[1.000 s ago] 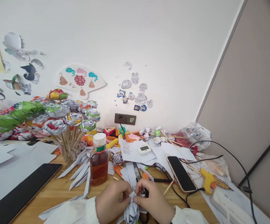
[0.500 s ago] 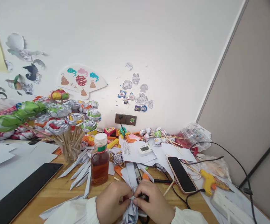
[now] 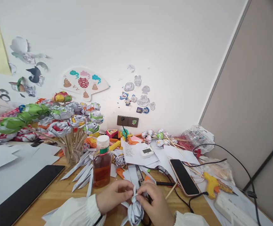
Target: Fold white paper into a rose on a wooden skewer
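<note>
Low in the middle of the head view, both hands work on a folded white paper flower with pointed layered petals. My left hand is closed, thumb and fingers pinching the flower's upper tip from the left. From the right, my right hand pinches the same tip between thumb and index finger. The petals spread out below the fingers, and the lowest part runs off the frame. A bottle of amber liquid with a white cap stands just beyond my left hand. A utility knife lies beyond the flower.
Folded paper strips lie left of the bottle, near a bunch of paper flowers on sticks. A black tablet is at left. On the right are a phone, a yellow glue gun, cables and a power strip.
The paper flower shows more fully, its petals below my hands. My left hand has opened its grip slightly and shifted along the tip. The view has moved a little.
</note>
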Available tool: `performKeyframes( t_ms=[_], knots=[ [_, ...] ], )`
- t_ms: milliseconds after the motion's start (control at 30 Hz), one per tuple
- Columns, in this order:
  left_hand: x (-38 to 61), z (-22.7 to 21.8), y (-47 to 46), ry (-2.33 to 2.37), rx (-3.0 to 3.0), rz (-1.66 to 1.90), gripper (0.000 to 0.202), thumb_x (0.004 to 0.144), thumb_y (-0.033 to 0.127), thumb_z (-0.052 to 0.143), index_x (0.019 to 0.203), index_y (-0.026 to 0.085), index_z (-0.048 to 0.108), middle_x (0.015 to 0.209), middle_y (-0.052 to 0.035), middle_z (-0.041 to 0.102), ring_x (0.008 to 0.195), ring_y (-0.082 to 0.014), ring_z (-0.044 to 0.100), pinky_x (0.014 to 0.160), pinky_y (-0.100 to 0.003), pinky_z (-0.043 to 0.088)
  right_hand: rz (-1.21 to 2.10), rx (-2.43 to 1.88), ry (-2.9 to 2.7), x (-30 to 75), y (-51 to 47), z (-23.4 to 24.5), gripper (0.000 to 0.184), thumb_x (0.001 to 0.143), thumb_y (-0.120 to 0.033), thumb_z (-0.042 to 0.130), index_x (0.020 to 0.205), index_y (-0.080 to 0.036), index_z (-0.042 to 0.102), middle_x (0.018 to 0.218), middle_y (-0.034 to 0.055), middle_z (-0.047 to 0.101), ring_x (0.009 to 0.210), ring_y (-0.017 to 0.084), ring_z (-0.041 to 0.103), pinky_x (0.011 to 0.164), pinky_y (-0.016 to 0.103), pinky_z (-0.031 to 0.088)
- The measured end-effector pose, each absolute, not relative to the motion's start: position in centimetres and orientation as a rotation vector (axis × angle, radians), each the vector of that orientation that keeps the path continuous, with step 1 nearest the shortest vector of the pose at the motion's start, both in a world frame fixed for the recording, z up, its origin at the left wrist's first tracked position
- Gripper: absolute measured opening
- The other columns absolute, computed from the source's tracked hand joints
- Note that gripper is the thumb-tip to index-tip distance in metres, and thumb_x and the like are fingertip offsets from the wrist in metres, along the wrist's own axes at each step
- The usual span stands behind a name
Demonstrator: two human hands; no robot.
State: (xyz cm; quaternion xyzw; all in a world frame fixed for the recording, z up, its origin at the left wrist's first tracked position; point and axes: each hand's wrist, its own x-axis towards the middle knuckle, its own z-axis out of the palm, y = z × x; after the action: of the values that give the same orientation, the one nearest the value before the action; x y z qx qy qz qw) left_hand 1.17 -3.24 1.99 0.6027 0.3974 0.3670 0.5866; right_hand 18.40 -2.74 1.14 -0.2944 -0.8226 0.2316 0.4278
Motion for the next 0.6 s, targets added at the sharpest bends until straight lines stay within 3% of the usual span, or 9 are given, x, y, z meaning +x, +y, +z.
performKeyframes(
  t_ms=[133, 267, 467, 600],
  knots=[
    [1.6, 0.8, -3.1, 0.94, 1.432, 0.879, 0.046, 0.055, 0.059, 0.059, 0.062, 0.016, 0.044, 0.053, 0.0084, 0.043, 0.048, -0.0064, 0.04, 0.046, -0.018, 0.032, 0.651, -0.711, -2.085, 18.2, -2.9, 1.2, 0.015, 0.066, -0.007, 0.061, 0.072, -0.019, 0.056, 0.071, -0.001, 0.055, 0.071, 0.014, 0.052, 0.064, 0.023, 0.039],
    [1.8, 0.8, -3.2, 0.968, 1.449, 0.877, 0.047, 0.056, 0.062, 0.057, 0.062, 0.017, 0.043, 0.052, 0.0091, 0.041, 0.046, -0.0065, 0.038, 0.043, -0.018, 0.028, 0.629, -0.687, -2.119, 18.1, -3.0, 1.7, 0.014, 0.065, -0.005, 0.06, 0.068, -0.019, 0.056, 0.069, -0.001, 0.055, 0.071, 0.014, 0.051, 0.063, 0.024, 0.04],
    [2.0, 0.5, -3.0, 1.015, 1.431, 0.881, 0.049, 0.054, 0.064, 0.055, 0.059, 0.018, 0.041, 0.048, 0.0093, 0.04, 0.044, -0.0068, 0.038, 0.042, -0.019, 0.027, 0.318, -0.457, -2.214, 18.0, -3.2, 2.1, 0.017, 0.077, -0.008, 0.044, 0.074, -0.02, 0.056, 0.065, 0.0011, 0.055, 0.068, 0.015, 0.048, 0.064, 0.028, 0.04],
    [1.8, 0.4, -2.7, 1.029, 1.415, 0.893, 0.051, 0.051, 0.066, 0.056, 0.058, 0.018, 0.04, 0.047, 0.0086, 0.041, 0.044, -0.0078, 0.039, 0.042, -0.02, 0.027, 0.307, -0.368, -2.279, 18.2, -3.2, 2.7, 0.014, 0.084, -0.017, 0.043, 0.083, -0.02, 0.057, 0.071, 0.0024, 0.06, 0.07, 0.015, 0.048, 0.064, 0.028, 0.041]
  ],
)
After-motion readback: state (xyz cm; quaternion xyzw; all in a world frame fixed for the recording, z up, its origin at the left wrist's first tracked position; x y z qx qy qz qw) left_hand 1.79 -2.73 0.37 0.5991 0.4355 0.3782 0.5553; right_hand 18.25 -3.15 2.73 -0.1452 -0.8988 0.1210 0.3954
